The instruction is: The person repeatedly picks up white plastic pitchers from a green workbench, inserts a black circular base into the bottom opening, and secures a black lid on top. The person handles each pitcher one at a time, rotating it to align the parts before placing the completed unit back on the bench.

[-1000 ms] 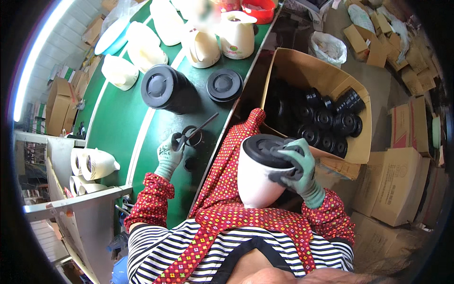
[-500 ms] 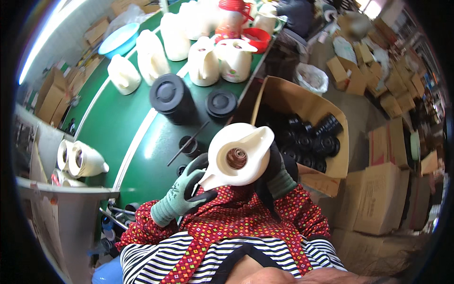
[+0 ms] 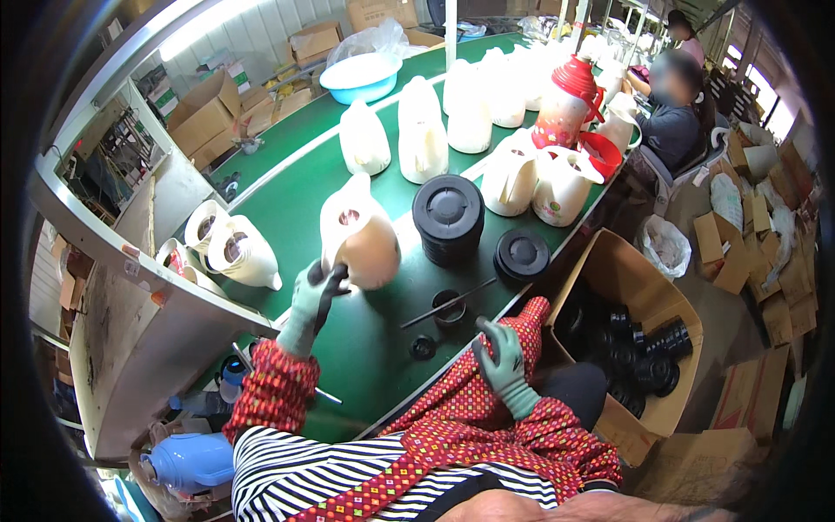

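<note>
A cream thermos jug (image 3: 370,248) stands upright on the green work table, its round mouth uncovered. At its near side, my left hand (image 3: 313,304), in a green and black glove, has its fingers closed on the handle. My right hand (image 3: 506,370), gloved the same way, is apart from the jug by the table's near edge, fingers spread and nothing in them. Between the hands lie a small black disc (image 3: 423,347), a black ring (image 3: 449,307) and a thin dark rod (image 3: 426,315) resting across the ring.
Beyond stand stacked black lids (image 3: 448,217), a shorter lid stack (image 3: 522,255), several cream jugs (image 3: 424,143), a red thermos (image 3: 567,100) and a blue basin (image 3: 361,80). A carton (image 3: 687,383) of black parts sits right. A person (image 3: 674,113) sits farther along the table.
The jug has gone from in front of my chest to the table at the left. My right hand has let go of it and come away. The view has swung left.
</note>
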The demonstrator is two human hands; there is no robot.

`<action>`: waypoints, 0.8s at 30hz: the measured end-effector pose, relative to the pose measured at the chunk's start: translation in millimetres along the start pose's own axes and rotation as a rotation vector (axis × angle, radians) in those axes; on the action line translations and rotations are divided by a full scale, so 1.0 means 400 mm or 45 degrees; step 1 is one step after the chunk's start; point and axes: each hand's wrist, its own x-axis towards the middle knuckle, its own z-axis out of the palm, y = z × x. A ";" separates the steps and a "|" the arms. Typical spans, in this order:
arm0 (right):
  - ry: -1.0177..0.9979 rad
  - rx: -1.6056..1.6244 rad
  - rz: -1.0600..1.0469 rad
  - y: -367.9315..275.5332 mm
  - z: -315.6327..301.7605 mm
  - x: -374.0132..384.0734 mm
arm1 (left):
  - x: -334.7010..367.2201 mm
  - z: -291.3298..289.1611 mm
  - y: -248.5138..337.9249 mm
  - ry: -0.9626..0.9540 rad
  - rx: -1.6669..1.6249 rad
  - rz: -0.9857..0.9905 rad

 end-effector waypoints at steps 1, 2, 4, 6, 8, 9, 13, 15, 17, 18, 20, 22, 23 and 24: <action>-0.040 -0.086 -0.115 -0.009 -0.007 -0.009 | 0.075 0.013 -0.015 0.035 -0.096 0.038; -0.098 -0.115 -0.128 -0.022 -0.014 -0.008 | 0.160 0.016 -0.037 0.053 -0.064 0.083; -0.123 -0.170 -0.150 -0.016 -0.011 -0.006 | 0.322 0.035 -0.085 0.092 -0.087 0.056; -0.113 -0.140 -0.149 -0.011 -0.012 0.001 | 0.461 0.063 -0.131 0.142 -0.109 0.077; -0.130 -0.169 -0.185 -0.015 -0.021 0.004 | 0.568 0.094 -0.153 0.191 -0.066 0.052; -0.143 -0.188 -0.192 -0.018 -0.021 0.003 | 0.594 0.109 -0.153 0.218 -0.073 0.043; -0.170 -0.204 -0.184 -0.016 -0.020 0.009 | 0.644 0.108 -0.171 0.279 0.051 -0.101; -0.234 -0.195 -0.235 -0.026 -0.022 0.022 | 0.644 0.012 -0.250 0.464 0.375 0.086; -0.164 -0.209 -0.177 -0.016 -0.017 0.008 | 0.547 0.068 -0.167 0.498 0.816 0.312; -0.159 -0.205 -0.185 -0.013 -0.013 0.005 | 0.490 0.033 -0.135 0.450 0.852 0.220; -0.148 -0.185 -0.194 -0.006 -0.006 0.000 | 0.372 -0.057 -0.084 0.693 1.141 0.332; -0.177 -0.181 -0.213 0.002 0.000 0.003 | 0.301 -0.213 -0.128 1.012 1.410 0.500; -0.182 -0.179 -0.228 0.001 0.004 0.005 | 0.268 -0.277 -0.133 1.168 1.555 0.489; -0.184 -0.180 -0.233 -0.008 0.004 0.009 | 0.245 -0.334 -0.121 1.144 1.535 0.196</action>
